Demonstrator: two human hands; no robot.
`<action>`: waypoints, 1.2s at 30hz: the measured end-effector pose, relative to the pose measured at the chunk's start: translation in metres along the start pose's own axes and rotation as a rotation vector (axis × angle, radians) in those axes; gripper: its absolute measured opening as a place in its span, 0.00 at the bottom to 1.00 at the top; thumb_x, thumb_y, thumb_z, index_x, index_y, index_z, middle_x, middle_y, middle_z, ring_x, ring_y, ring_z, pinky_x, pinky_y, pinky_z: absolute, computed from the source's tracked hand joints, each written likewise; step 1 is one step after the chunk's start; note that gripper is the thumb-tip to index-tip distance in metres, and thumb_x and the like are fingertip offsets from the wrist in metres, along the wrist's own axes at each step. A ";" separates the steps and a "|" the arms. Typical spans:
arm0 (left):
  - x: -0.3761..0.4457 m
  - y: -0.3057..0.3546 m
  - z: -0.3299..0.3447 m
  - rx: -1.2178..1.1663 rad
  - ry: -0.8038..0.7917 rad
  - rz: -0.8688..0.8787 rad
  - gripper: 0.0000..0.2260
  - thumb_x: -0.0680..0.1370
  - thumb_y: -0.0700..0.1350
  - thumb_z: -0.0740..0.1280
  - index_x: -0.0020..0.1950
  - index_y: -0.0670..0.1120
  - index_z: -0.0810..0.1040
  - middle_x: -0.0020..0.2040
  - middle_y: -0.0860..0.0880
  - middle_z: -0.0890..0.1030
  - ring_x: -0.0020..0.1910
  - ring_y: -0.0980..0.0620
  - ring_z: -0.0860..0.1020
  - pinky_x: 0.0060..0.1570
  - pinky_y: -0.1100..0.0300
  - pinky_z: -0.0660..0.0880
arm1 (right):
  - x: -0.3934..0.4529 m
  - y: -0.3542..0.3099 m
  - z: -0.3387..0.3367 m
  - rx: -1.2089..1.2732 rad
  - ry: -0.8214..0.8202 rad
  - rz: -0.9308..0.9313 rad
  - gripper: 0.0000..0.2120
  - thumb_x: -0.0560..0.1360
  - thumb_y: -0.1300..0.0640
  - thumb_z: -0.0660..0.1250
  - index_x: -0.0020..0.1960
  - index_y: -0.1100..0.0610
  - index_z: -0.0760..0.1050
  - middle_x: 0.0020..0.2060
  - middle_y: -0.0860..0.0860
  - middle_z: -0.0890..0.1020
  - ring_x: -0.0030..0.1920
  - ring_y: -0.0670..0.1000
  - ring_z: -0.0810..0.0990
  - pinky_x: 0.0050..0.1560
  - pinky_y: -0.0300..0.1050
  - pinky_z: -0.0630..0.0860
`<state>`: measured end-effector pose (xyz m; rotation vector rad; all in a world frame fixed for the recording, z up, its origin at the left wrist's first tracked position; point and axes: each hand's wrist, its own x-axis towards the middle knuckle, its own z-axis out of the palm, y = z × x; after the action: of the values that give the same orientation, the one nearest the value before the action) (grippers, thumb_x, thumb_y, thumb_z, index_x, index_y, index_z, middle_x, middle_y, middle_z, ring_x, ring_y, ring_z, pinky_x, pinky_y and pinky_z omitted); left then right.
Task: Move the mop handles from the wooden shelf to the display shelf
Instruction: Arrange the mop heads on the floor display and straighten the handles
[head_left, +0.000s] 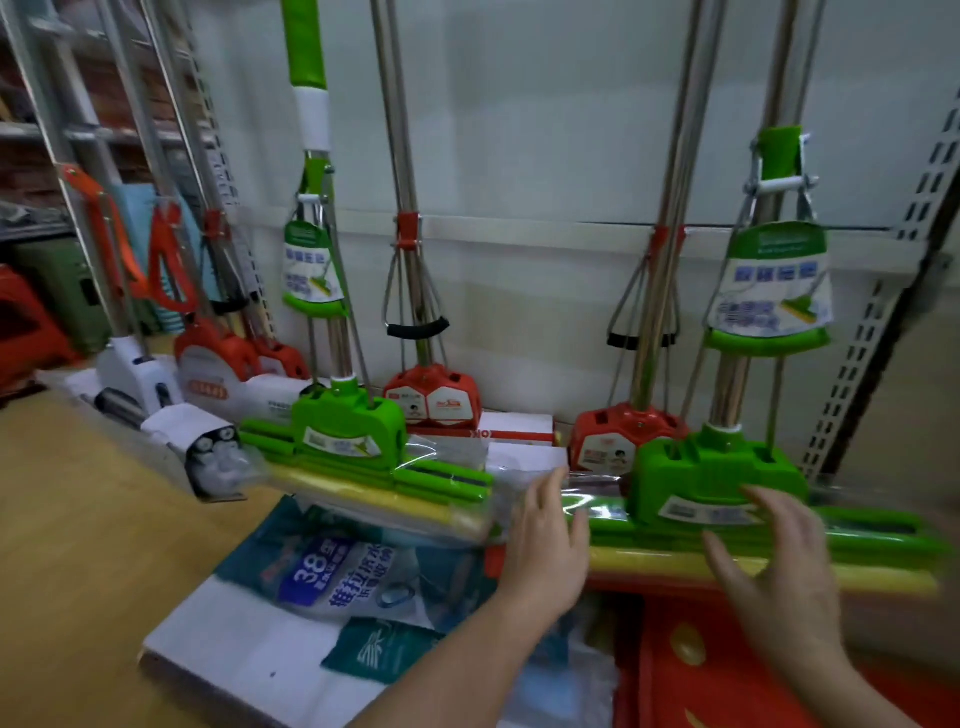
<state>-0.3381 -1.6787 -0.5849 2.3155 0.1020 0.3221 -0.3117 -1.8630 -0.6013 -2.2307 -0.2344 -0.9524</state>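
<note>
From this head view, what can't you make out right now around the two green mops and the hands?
- Head view: whether the left hand or right hand touches the right green mop; motion blur.
- Mop handle tops: cut off by the top edge.
- Label text on the left green mop: too small and blurred.
- Right mop's far end: blurred at the right edge.

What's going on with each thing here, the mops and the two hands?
Right green mop: upright against the wall, plastic-wrapped.
Left green mop: upright, tilted slightly, wrapped.
Red mops: upright behind the green ones.
Left hand: open, at the right green mop's head.
Right hand: open, fingers spread over its sponge.
</note>
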 end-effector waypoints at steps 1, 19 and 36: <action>0.001 -0.005 -0.007 -0.004 0.020 -0.008 0.22 0.81 0.47 0.56 0.74 0.49 0.57 0.74 0.50 0.60 0.72 0.52 0.60 0.70 0.59 0.58 | -0.005 -0.012 0.008 0.027 -0.029 -0.081 0.25 0.61 0.65 0.77 0.56 0.70 0.74 0.50 0.67 0.77 0.55 0.55 0.69 0.59 0.43 0.65; 0.029 -0.112 -0.119 -0.035 0.354 -0.394 0.25 0.80 0.46 0.58 0.75 0.49 0.53 0.76 0.46 0.54 0.72 0.46 0.61 0.65 0.54 0.64 | -0.021 -0.075 0.113 -0.155 -0.387 -0.425 0.30 0.48 0.56 0.84 0.49 0.60 0.81 0.46 0.55 0.83 0.46 0.56 0.84 0.45 0.51 0.80; 0.042 -0.088 -0.076 -0.004 0.242 -0.158 0.21 0.79 0.46 0.60 0.72 0.47 0.61 0.74 0.48 0.61 0.72 0.50 0.61 0.69 0.57 0.60 | 0.003 -0.097 0.104 -0.019 -0.415 -0.183 0.19 0.61 0.50 0.73 0.52 0.53 0.78 0.54 0.50 0.79 0.56 0.50 0.80 0.54 0.43 0.76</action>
<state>-0.3157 -1.5578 -0.5894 2.2399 0.4014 0.5192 -0.2900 -1.7224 -0.5994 -2.4382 -0.6269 -0.5710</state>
